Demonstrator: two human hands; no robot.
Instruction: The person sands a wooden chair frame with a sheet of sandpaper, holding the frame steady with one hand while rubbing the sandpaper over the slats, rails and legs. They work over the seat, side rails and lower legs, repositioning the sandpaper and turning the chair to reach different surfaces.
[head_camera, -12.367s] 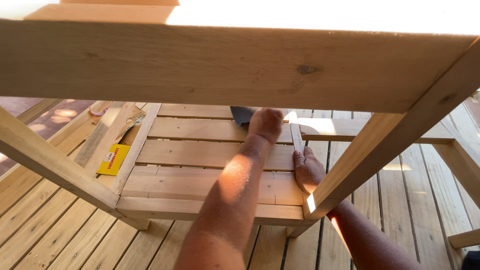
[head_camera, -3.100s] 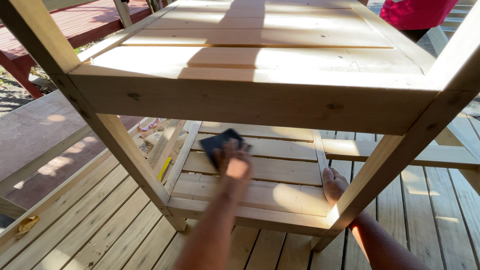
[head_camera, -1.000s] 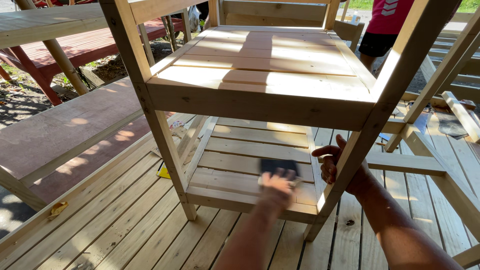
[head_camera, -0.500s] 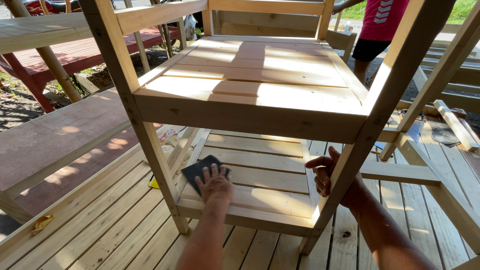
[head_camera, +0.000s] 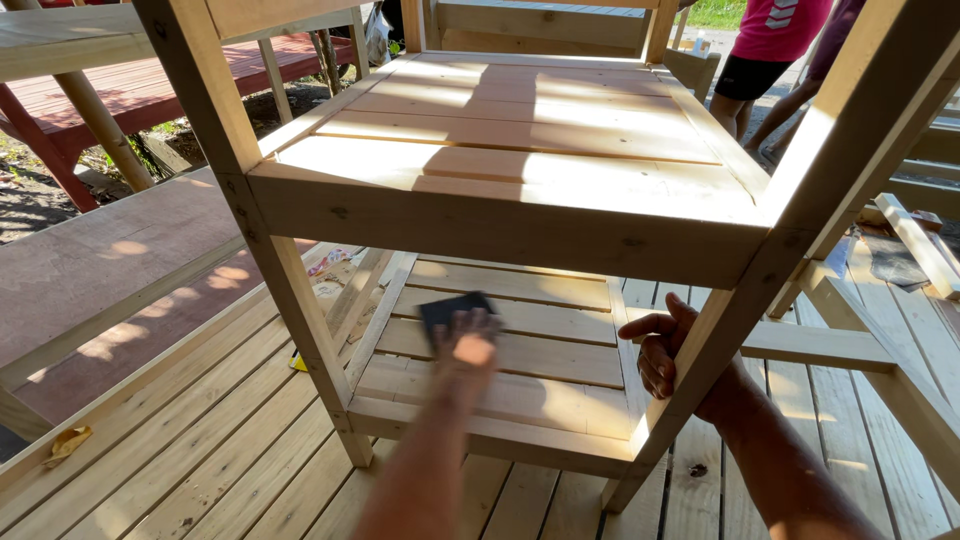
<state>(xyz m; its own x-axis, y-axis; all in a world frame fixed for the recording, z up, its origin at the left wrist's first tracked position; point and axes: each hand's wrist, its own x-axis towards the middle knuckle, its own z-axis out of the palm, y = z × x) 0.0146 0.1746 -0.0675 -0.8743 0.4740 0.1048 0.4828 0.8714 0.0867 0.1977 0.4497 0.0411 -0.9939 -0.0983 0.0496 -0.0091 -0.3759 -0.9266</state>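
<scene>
dark sanding pad, pale wooden shelf, reddish bench
</scene>
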